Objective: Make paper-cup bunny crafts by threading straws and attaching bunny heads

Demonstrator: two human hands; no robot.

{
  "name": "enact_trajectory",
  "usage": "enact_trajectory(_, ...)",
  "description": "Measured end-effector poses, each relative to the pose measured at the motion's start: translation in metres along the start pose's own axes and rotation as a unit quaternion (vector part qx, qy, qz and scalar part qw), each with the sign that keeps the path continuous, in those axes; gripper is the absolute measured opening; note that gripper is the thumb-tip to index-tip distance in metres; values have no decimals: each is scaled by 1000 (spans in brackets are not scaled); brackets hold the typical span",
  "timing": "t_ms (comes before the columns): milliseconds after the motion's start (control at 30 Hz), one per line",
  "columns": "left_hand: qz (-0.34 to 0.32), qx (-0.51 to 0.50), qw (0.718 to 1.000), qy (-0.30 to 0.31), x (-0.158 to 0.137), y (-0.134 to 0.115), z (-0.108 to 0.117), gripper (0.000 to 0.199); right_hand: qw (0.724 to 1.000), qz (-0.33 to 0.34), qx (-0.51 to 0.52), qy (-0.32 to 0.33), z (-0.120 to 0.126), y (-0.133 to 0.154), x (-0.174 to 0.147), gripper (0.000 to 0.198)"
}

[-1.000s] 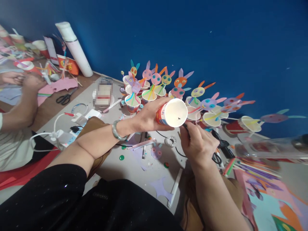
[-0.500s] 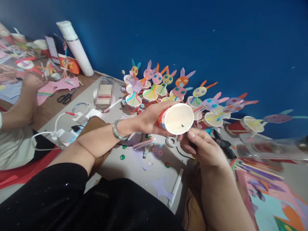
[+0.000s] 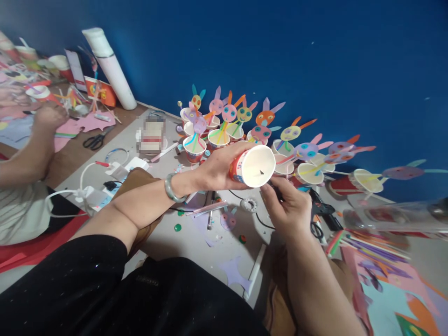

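Note:
My left hand [image 3: 219, 168], with a bracelet at its wrist, wraps round a red paper cup [image 3: 258, 165]. The cup is tilted so that its pale open mouth faces me. A small dark pointed tip shows on the inside of its wall, near the lower rim. Just below and right of the cup, my right hand [image 3: 289, 200] is closed, its fingertips against or very near the cup's side. Something dark shows between those fingers, mostly hidden by them and the cup. Behind stand several paper cups [image 3: 194, 148] with paper rabbit heads [image 3: 229, 113] on straws.
A black glue gun [image 3: 325, 210] and a clear bottle [image 3: 388, 217] lie at right, near straws and coloured paper [image 3: 388, 303]. White tape roll [image 3: 248, 205] and paper scraps [image 3: 236, 274] lie below my hands. At left are cables, scissors [image 3: 98, 139], a flask [image 3: 110, 67] and another person's hands.
The cup has shifted slightly left and up, its mouth turned a little. My right hand has moved up and left with it, uncovering a black loop beside the glue gun.

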State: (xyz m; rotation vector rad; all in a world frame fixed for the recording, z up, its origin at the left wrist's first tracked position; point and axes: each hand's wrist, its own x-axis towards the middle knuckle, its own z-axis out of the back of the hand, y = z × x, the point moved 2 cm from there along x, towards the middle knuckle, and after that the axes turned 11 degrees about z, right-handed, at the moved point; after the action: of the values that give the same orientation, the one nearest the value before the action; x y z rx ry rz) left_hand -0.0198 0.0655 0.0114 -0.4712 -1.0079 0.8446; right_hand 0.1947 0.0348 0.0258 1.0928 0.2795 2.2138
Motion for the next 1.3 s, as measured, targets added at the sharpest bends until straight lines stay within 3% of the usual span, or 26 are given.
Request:
enact_trajectory(200,17,3,1000,13,5,8,-2,101,963,136,-232,-13,0,-2,-4,22)
enact_trajectory(333,23,0,1000,9,6,9,-4,105,952,150,-267,-24,0,-3,-5,21)
enact_trajectory(500,21,2,1000,1,1,0,-1,95,996,64,-53,-25,1,1,-2,26)
enact_trajectory(600,7,-9,1000,6,0,-6,1,94,992,-36,122,20,2,2,1,35)
enact_trajectory(700,-2,-27,1000,15,1,-10,1,91,945,-124,291,86,4,1,3,47)
enact_trajectory(800,-5,-42,998,40,1,-10,-1,92,874,-193,426,134,5,0,1,46)
enact_trajectory(900,-34,-59,996,51,1,-8,-2,94,810,-236,508,175,5,0,0,43)
enact_trajectory(967,-46,-62,996,53,0,-6,-3,94,796,-246,520,188,4,0,0,45)
enact_trajectory(1033,-42,-54,996,51,0,-4,-3,93,814,-241,498,176,3,-1,0,46)
enact_trajectory(1133,-11,-35,999,36,0,-2,-2,91,892,-202,387,121,2,-4,1,44)
enact_trajectory(1233,2,-24,1000,18,1,-3,0,90,974,-102,193,60,2,-4,1,36)
enact_trajectory(1300,8,-23,1000,14,2,-4,2,89,998,-15,56,27,2,-2,1,28)
